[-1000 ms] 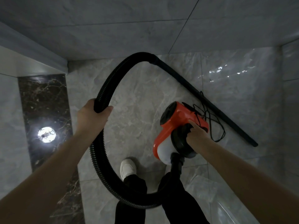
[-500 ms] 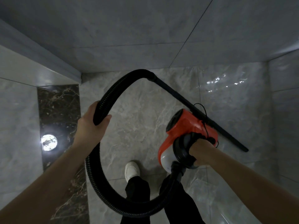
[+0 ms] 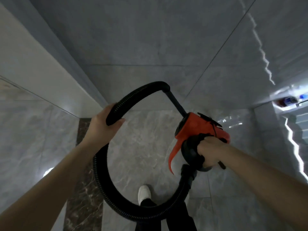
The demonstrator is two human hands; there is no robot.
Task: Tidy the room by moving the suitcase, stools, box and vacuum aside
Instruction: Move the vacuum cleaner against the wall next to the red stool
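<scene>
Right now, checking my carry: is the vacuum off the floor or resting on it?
Off the floor: right hand carries the vacuum above the tiles.

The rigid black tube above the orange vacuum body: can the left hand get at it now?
Probably not yet: the left hand grips the hose, so it must let go first. Nothing blocks the tube.

We hold the orange vacuum (image 3: 199, 129) off the grey tiled floor (image 3: 141, 147), our right hand (image 3: 210, 150) gripping its black handle, our left hand (image 3: 103, 124) gripping the looping hose (image 3: 100, 177).
</scene>
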